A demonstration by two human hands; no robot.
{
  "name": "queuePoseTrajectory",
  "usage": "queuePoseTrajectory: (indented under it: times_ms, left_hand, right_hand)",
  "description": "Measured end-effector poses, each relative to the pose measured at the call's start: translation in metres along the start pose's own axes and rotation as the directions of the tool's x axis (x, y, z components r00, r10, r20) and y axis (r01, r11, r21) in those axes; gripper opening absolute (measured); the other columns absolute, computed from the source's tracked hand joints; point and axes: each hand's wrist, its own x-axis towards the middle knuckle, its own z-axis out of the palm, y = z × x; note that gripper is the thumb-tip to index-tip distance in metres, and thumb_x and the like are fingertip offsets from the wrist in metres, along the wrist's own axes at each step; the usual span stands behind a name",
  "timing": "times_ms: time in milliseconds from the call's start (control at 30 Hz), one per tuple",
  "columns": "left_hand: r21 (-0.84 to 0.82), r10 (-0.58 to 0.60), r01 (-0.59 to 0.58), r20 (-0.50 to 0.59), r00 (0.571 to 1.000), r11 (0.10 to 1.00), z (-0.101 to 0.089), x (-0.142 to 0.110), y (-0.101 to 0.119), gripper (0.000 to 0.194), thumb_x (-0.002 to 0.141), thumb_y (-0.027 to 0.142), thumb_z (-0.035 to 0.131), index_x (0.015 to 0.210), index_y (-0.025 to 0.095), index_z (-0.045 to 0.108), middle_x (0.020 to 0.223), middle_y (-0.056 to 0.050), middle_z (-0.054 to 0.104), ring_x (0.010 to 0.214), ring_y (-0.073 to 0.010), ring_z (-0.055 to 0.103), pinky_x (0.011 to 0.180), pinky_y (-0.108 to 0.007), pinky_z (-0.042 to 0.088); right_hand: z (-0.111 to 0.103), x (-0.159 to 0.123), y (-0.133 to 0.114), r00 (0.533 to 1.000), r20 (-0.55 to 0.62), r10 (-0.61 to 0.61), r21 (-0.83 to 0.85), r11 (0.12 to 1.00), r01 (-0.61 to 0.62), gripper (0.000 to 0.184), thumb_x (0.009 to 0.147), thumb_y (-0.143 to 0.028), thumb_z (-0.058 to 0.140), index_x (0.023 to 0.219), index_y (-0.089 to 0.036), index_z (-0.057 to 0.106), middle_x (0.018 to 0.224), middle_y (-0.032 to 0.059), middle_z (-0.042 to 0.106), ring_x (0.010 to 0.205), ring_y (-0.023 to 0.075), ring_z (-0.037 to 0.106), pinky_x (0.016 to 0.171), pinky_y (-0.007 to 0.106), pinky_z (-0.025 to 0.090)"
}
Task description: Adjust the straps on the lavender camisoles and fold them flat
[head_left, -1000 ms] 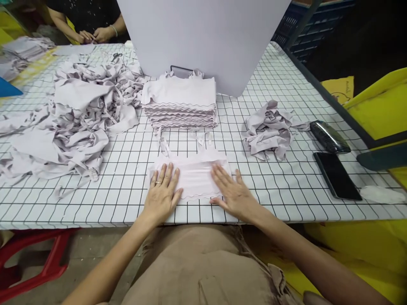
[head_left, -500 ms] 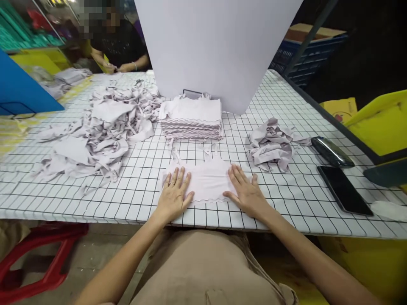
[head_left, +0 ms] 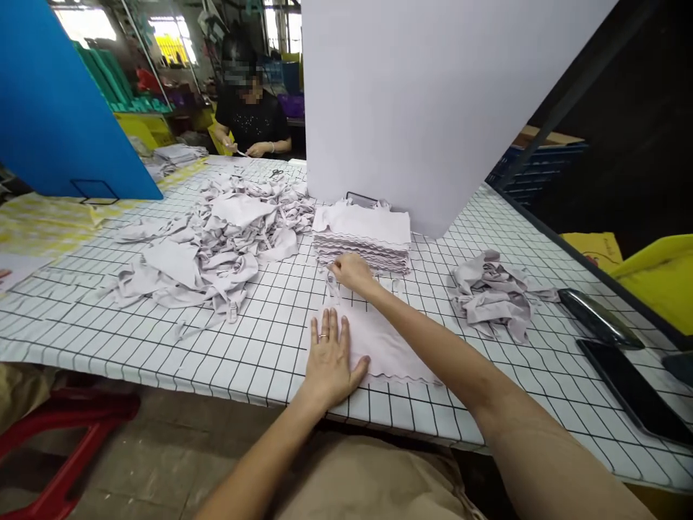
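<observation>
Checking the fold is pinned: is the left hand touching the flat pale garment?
Touching. The head view shows the left hand pressed flat on the garment.

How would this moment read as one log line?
left hand: flat on folded garment | right hand: at garment strap, grip unclear | folded stack behind | loose pile left

Grid-patterned table (head_left: 162, 318), red stool (head_left: 65, 440) beneath, blue board (head_left: 59, 108), bright windows (head_left: 86, 23) behind
</observation>
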Motion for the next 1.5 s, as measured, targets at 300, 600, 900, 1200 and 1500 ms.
queuePoseTrajectory:
  times_ms: [300,600,900,1200,1500]
  left_hand:
    - [-0.128,-0.011,0.016,0.036,0.999,0.992,-0.006,0.002,0.001,0.089,0.095,0.064,0.04,0.157,0.001,0.028,0.165,-0.027,0.013,0.156,-0.0393,0.005,0.125,-0.063,0.007]
    - [-0.125,-0.009,0.016,0.06,0.998,0.992,-0.006,0.003,0.0,0.09,0.096,0.065,0.037,0.157,-0.001,0.029,0.164,-0.028,0.018,0.155,-0.0406,0.008,0.125,-0.063,0.004]
    - [-0.152,-0.018,0.023,0.033,0.999,0.988,-0.006,0.003,-0.001,0.091,0.094,0.065,0.043,0.156,0.0,0.031,0.164,-0.029,0.019,0.155,-0.0411,0.011,0.124,-0.063,0.008]
    - [-0.831,-0.137,0.05,-0.032,0.99,0.554,-0.015,0.005,-0.015,0.048,0.09,0.038,0.059,0.132,0.013,0.063,0.152,-0.019,0.049,0.149,-0.0346,0.035,0.124,-0.061,0.017]
    - [-0.689,0.013,0.4,0.493,0.87,-0.604,-0.046,0.035,-0.041,0.026,0.095,0.032,0.062,0.086,0.009,0.071,0.079,-0.011,0.074,0.07,-0.0183,0.072,0.075,-0.033,0.062]
  right_hand:
    - [0.034,0.03,-0.009,0.971,0.027,0.237,0.282,0.93,-0.235,0.005,0.076,-0.021,0.062,0.076,-0.018,0.066,0.09,0.0084,0.072,0.111,0.0289,0.056,0.099,0.048,0.041]
    - [-0.024,0.028,-0.01,0.949,0.28,0.148,0.784,0.534,-0.315,0.02,0.074,-0.024,0.067,0.092,-0.015,0.068,0.064,-0.0002,0.055,0.066,0.0145,0.049,0.064,0.032,0.042]
    - [-0.059,0.032,-0.022,0.953,0.3,-0.039,0.876,0.406,-0.26,0.019,0.086,-0.016,0.06,0.104,-0.016,0.064,0.067,-0.0036,0.045,0.065,0.0124,0.044,0.066,0.03,0.046]
    - [-0.083,-0.027,-0.034,0.906,0.227,-0.357,0.797,0.602,0.037,0.016,0.091,-0.022,0.054,0.101,-0.015,0.066,0.074,-0.0002,0.057,0.076,0.014,0.053,0.082,0.032,0.045]
    - [-0.066,-0.138,-0.034,0.719,0.293,-0.631,0.384,0.766,0.516,0.023,0.085,-0.012,0.049,0.078,-0.02,0.069,0.086,0.0048,0.065,0.096,0.0209,0.054,0.099,0.047,0.043]
